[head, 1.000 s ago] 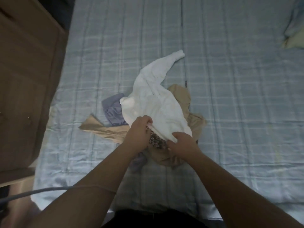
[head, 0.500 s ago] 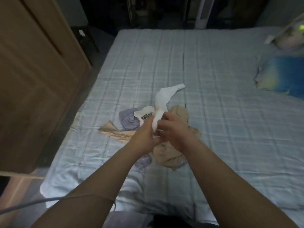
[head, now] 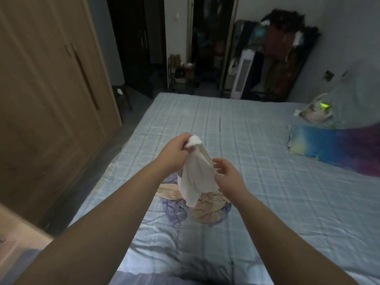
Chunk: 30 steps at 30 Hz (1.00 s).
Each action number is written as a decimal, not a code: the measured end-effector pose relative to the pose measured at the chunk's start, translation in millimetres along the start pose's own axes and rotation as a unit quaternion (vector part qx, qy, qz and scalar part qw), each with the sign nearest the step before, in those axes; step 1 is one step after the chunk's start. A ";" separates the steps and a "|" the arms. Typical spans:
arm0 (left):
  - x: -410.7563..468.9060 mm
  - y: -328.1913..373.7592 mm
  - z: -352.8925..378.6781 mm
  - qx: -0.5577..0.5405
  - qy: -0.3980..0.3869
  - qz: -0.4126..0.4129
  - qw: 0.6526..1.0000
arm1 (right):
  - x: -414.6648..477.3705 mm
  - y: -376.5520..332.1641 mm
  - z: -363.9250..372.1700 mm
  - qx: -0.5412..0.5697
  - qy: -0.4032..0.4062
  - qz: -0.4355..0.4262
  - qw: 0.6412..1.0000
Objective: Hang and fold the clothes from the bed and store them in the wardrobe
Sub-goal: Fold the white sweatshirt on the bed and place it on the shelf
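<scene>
A: Clothes [head: 197, 208] lie in a small heap on the bed [head: 267, 182], near its left edge: a beige piece on top, lilac fabric bunched under and beside it.

B: And the white garment [head: 196, 177]?

A: Lifted off the heap. The left hand [head: 174, 153] is clenched around its bunched top end, and the cloth hangs straight down, its lower tip just above the beige piece.

B: The right hand [head: 227, 173]?

A: Beside the hanging cloth, fingers [head: 219, 162] spread and loosely curled, thumb touching the fabric's edge. It isn't gripping anything.

B: Where's the wardrobe [head: 51, 99]?

A: To the left of the bed, wooden, its doors closed, so whatever is inside can't be seen.

B: Anything else on the bed?

A: A blue and purple pillow [head: 329, 149] at the far right, with a pale stuffed shape [head: 316, 113] behind it. Beyond the bed stands a dark rack [head: 283, 58] crammed with clothes, too dim to sort out
</scene>
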<state>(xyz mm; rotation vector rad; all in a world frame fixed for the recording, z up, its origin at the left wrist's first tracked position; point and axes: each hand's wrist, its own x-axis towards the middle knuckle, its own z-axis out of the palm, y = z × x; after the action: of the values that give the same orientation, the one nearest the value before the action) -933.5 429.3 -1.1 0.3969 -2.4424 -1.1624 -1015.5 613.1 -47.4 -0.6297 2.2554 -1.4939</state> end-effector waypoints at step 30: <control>19.7 201.3 138.8 -0.131 0.068 0.008 0.989 | -22.7 42.0 -284.1 -0.127 0.067 -0.075 0.987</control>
<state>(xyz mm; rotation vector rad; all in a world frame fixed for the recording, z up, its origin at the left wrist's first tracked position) -1032.5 637.7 82.5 0.3611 -2.1380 -1.3808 -1152.6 856.9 21.4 -0.8102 2.5789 -1.3612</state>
